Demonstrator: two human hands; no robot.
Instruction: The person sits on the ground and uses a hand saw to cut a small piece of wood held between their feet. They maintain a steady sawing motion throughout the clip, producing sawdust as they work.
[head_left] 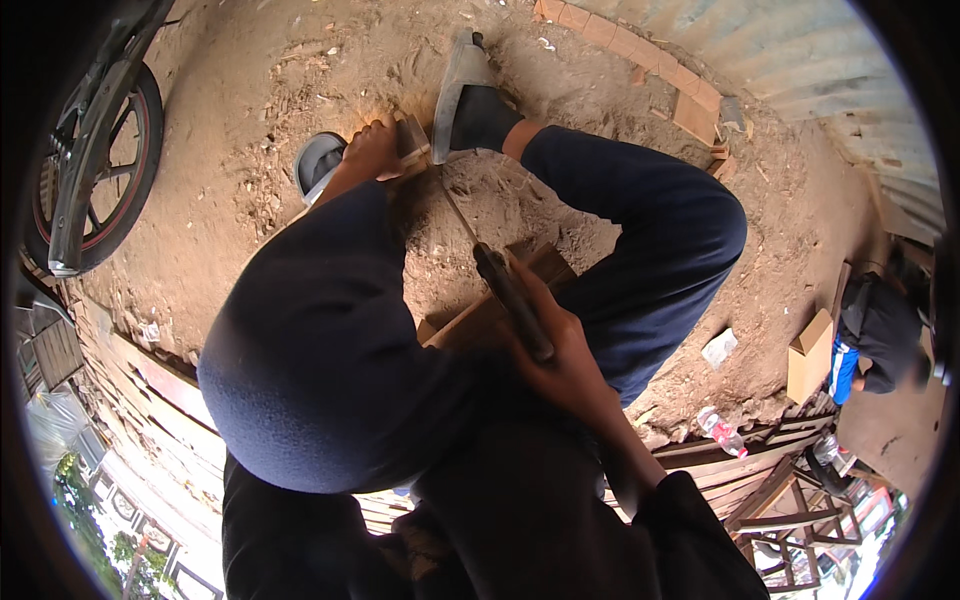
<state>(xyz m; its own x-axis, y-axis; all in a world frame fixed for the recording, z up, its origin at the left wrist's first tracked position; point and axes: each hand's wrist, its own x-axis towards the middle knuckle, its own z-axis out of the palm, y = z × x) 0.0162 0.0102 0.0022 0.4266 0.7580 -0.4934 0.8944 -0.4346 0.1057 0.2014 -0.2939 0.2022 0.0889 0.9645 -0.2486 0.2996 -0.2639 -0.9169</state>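
On the ground between my feet, my left hand (372,150) presses down on a piece of wood (411,135), its fingers bent over the edge. My right hand (555,345) is wrapped around the dark handle of a thin-bladed tool (510,295). The narrow blade, seen almost edge-on, slants up and left toward the near edge of the wood; whether its tip touches is hard to make out. A grey shoe (322,160) shows beside my left hand, and another shoe (462,95) stands just right of the wood.
Under me is part of a low wooden seat (475,320). A motorcycle wheel (120,170) stands at the far left. Bricks (640,55) line the ground near a corrugated metal wall (800,70). At right are a person in dark clothes (885,330), a cardboard box (810,355) and a plastic bottle (722,430).
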